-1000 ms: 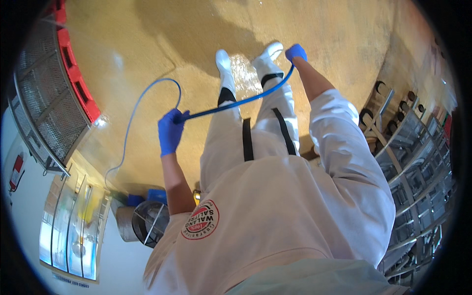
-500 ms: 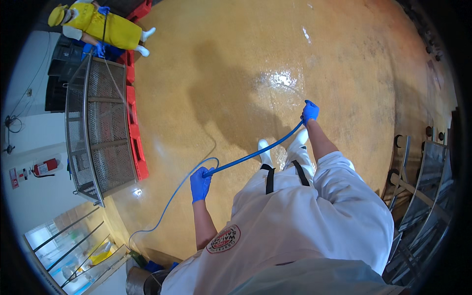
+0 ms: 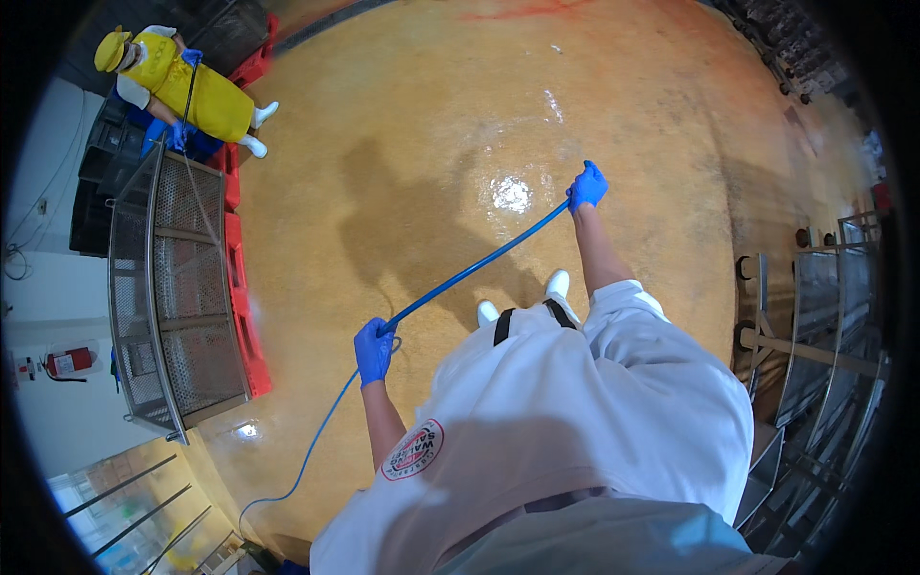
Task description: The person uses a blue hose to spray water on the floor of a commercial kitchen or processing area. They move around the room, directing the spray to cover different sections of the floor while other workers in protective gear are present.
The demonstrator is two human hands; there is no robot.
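A blue hose [image 3: 470,271] runs taut between my two blue-gloved hands. My left hand [image 3: 374,352] is closed around it near my left side, and from there the hose trails down to the lower left along the floor. At the hose's far end, my right hand [image 3: 587,188] grips it with the arm stretched forward; the hose's tip is hidden in the fist. Beyond lies the tan floor [image 3: 661,172], wet and shiny in places. No clear stream of water shows at the right hand.
At the upper left a co-worker in a yellow apron [image 3: 206,96] holds a thin hose over a perforated metal rack [image 3: 192,287]. Red pallets [image 3: 244,335] lie beside it. Metal carts [image 3: 815,345] stand along the right. A fire extinguisher [image 3: 72,362] hangs on the left wall.
My right hand has moved slightly left and farther forward, and my left hand a little left and up. The view has shifted; the co-worker and rack sit lower. Both hands keep the hose.
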